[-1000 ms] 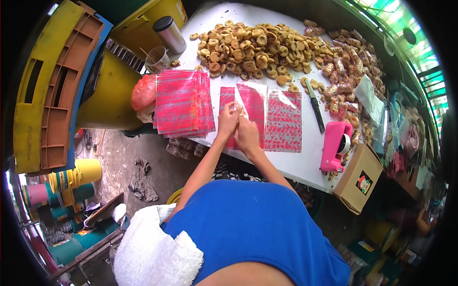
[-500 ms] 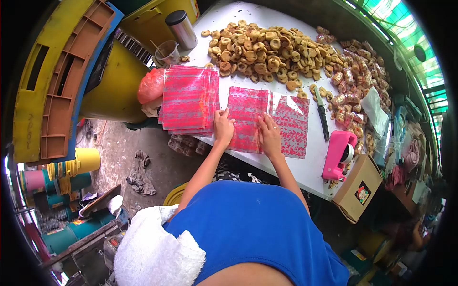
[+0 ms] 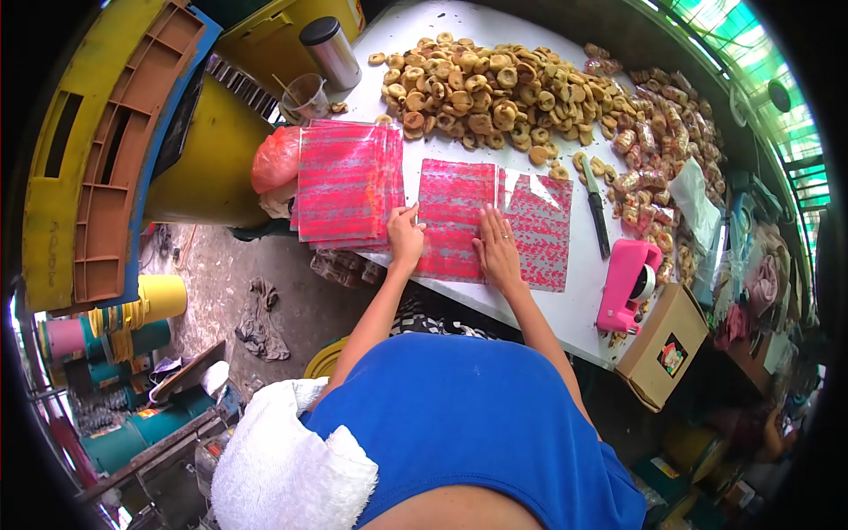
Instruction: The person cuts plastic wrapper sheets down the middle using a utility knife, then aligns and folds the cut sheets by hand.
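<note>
"Drawn apart, after close work together over the middle sheet [image 3: 452, 199] a second ago: left hand [image 3: 406, 242] to its left edge, right hand [image 3: 500, 258] to its right."

"And the grip?"

"On the right, released: palm down, fingers extended, flat along the edge. On the left, fingers bent at the edge, close to the sheet stack [image 3: 340, 181]; pinching or merely touching, impossible to tell."

"And the printed plastic?"

"Flat on the white table [image 3: 565, 309]: sheet stack to the left, middle sheet between the hands, right sheet [image 3: 542, 238] just beside."

"Farther round?"

"Beyond the sheets, a heap of ring-shaped biscuits [image 3: 495, 93]; to its right, wrapped packs [image 3: 652, 132]. Right of the right sheet, a knife [image 3: 597, 212], blade pointing away from the body. Then a pink tape dispenser [image 3: 621, 287], with a cardboard box [image 3: 661, 349] at the table's edge. Behind the stack, a plastic cup [image 3: 306, 95] beside a tumbler [image 3: 332, 55]."
</note>
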Demonstrator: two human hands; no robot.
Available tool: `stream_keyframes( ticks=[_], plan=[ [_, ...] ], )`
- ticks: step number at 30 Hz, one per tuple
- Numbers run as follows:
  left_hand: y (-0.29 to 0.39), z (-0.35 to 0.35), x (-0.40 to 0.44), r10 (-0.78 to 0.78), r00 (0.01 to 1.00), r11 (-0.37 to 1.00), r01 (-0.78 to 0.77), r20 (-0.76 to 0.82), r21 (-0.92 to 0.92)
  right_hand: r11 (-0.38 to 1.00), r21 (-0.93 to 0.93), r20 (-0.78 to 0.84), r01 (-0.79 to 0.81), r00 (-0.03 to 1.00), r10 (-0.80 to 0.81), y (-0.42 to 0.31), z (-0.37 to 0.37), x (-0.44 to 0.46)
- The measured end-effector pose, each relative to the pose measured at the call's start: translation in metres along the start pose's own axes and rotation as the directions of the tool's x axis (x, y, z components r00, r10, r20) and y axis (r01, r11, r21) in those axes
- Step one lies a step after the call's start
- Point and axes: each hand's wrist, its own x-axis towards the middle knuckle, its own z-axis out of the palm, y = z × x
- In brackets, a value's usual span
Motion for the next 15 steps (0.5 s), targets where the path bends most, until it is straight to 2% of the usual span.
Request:
stream_keyframes(
  ticks=[2,5,7,14,15],
  plan=[
    [-0.005,-0.001,0.001,-0.002,1.0,1.0,0.002,0.0,0.009,0.991,0.106,-0.073,-0.086,0.993,0.094,-0.003,-0.001,0.001],
    [-0.012,0.0,0.003,-0.022,1.0,0.997,0.021,-0.009,-0.068,0.996,0.018,-0.004,-0.086,0.996,0.086,-0.001,0.0,0.0],
    [-0.012,-0.001,0.003,0.003,1.0,1.0,-0.003,-0.001,0.009,0.996,-0.016,0.007,-0.088,0.996,0.088,-0.001,0.0,0.0],
    [0.0,-0.008,0.006,0.025,0.998,0.997,-0.029,0.049,0.076,0.987,-0.098,0.051,-0.124,0.99,0.13,-0.003,0.003,-0.001],
    [0.004,-0.011,0.007,0.067,0.993,0.977,-0.085,0.098,0.193,0.987,-0.098,0.049,-0.127,0.99,0.133,-0.004,0.003,0.0]
  ],
)
